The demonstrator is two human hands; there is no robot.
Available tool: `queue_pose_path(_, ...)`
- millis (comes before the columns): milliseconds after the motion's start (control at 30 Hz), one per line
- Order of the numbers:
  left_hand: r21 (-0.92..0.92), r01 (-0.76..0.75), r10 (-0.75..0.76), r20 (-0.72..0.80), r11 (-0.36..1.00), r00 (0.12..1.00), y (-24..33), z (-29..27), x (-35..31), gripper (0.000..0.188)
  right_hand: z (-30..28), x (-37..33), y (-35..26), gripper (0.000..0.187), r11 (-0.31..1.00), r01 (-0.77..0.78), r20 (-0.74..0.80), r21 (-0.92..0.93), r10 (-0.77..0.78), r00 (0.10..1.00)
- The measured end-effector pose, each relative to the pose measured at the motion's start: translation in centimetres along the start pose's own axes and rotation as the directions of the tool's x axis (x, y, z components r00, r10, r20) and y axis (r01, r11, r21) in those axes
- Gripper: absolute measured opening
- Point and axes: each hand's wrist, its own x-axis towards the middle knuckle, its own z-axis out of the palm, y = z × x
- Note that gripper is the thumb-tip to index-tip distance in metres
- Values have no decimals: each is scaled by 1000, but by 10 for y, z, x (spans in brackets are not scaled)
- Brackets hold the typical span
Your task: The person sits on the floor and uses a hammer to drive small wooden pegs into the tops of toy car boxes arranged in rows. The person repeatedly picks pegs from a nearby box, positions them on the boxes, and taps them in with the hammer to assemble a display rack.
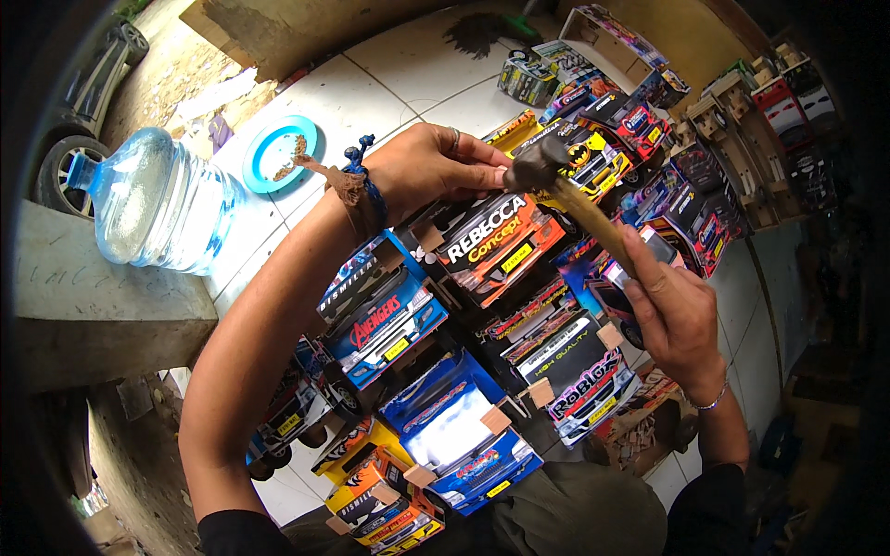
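My right hand [675, 310] grips a hammer [588, 213] by its wooden handle. The dark metal hammer head is beside the fingertips of my left hand [422, 167], which are pinched together at the top of an orange and black toy truck [501, 255]. Whatever those fingers hold is too small or hidden to name. Around it stand several more printed toy trucks, among them a blue one [394, 320] below my left wrist, a shiny blue one [473, 454] close to my lap and a black one [579, 385]. Small wooden pieces [540, 392] stick out from some trucks.
On the white tiled floor at left are a large clear blue water bottle [162, 204] and a turquoise plate [260, 176] holding small brown bits. More toy trucks [640, 125] crowd the far right, beside unpainted wooden frames [732, 139]. A dark broom head [477, 35] lies at the back.
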Motion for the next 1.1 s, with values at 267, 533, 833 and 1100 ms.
queue_pose_path(267, 32, -21, 20, 40, 999, 999, -2, -2, 3, 28, -8, 2, -4, 57, 979, 56, 175, -199, -21, 984)
queue_pose_path(533, 14, -17, 17, 41, 1000, 999, 0, -1, 2, 27, -8, 6, -4, 56, 974, 45, 157, -220, -11, 988)
queue_pose_path(833, 29, -26, 27, -43, 999, 999, -5, -1, 1, 26, -10, 4, 1, 57, 974, 49, 166, -220, -12, 986)
queue_pose_path(1100, 136, 72, -63, -73, 988, 995, 10, 5, -2, 28, -17, -9, 11, 64, 970, -9, 17, -241, 14, 1000)
